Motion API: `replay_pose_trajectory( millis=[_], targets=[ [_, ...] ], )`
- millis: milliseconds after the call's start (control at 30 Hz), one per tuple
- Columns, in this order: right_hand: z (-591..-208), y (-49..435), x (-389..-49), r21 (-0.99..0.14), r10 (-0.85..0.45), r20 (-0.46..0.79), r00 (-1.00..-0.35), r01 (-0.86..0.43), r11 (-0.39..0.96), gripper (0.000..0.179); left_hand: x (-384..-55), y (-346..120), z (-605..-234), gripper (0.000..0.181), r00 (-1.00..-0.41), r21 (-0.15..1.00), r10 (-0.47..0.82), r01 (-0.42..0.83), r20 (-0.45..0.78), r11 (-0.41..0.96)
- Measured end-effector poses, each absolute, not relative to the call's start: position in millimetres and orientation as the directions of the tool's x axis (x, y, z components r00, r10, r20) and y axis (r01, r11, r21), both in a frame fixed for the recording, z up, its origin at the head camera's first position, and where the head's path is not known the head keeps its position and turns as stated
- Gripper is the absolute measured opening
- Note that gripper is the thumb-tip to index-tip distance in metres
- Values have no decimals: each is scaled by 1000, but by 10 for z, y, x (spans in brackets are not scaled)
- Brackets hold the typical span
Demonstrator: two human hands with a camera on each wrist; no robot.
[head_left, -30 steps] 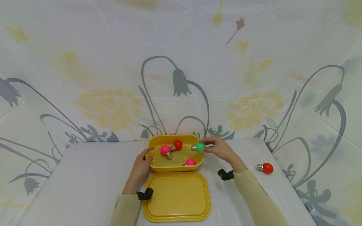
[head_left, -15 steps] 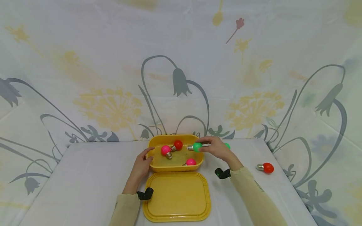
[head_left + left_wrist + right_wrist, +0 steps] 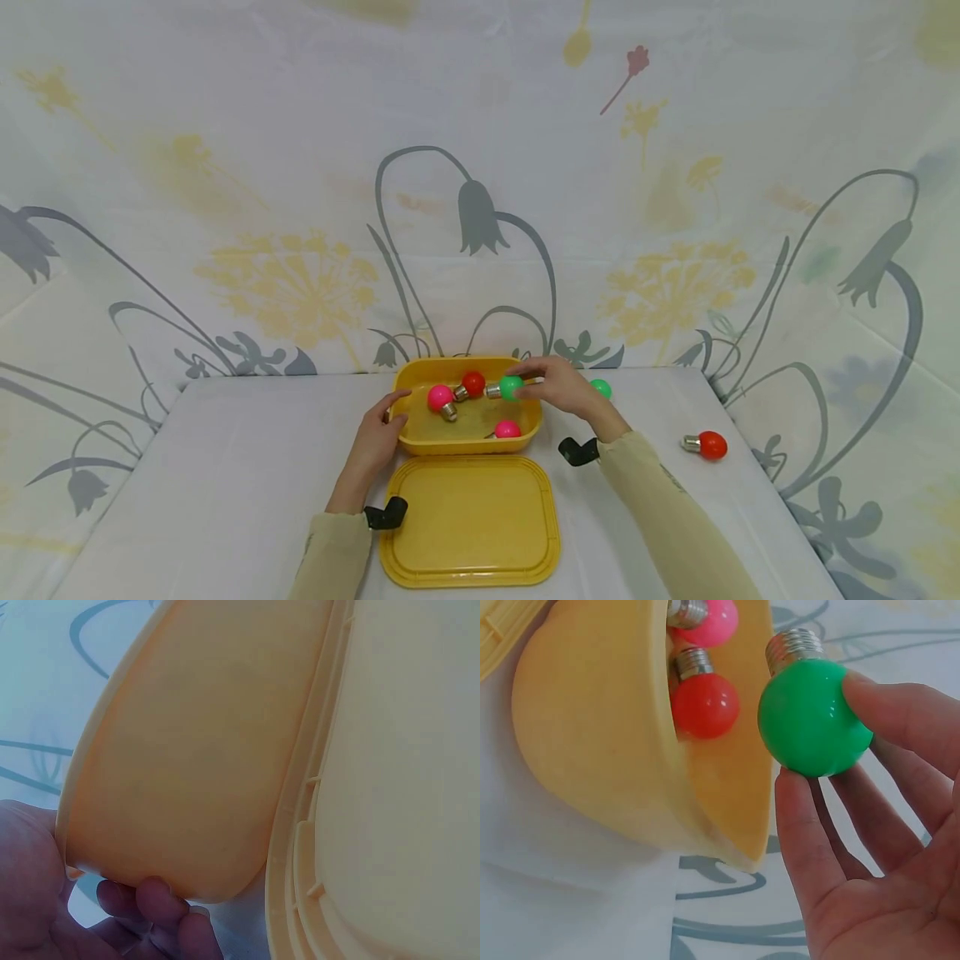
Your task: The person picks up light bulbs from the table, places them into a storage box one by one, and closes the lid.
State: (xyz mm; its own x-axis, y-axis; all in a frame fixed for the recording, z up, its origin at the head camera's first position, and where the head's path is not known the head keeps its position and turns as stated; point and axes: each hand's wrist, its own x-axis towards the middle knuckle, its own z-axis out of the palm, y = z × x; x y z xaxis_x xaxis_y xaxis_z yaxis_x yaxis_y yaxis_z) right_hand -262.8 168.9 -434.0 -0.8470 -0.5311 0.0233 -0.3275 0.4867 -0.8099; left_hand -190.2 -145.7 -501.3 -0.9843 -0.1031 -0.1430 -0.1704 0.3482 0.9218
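Green bulb hangs just below the middle of the head frame, over the right part of the yellow tub, metal base pointing left. I have the right hand pinching its round globe between thumb and fingers. That surface looks glossy, so I judge that a slack pinch could let it slip and roll. Released too far left, it could knock the red bulb or the upper pink bulb, which lie close together; the lower pink bulb sits by the front wall, partly hidden from me. Lowered too soon, the knuckles could catch the right rim and drag the tub. I see the left hand gripping its left end, but I cannot tell how firmly; a weak hold could let it slide against the yellow lid at lower centre. Farther right, a 2nd green bulb lies partly behind the wrist, where a backward brush could set it rolling across the white table toward the loose red bulb.
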Motion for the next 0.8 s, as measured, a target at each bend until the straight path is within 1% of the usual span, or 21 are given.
replay_pose_trajectory(
  millis=[300,800],
  targets=[
    [-4350,1573,-2707,-811,-516,-59,-854,-261,524,29,-1920,-1453,-5019,43,-984,922,-102,-170,-143,347],
    [-4315,1413,-2806,-825,-575,-106,-811,-251,507,28,-1896,-1457,-5009,43,-985,923,-110,-163,-132,349]
  ],
)
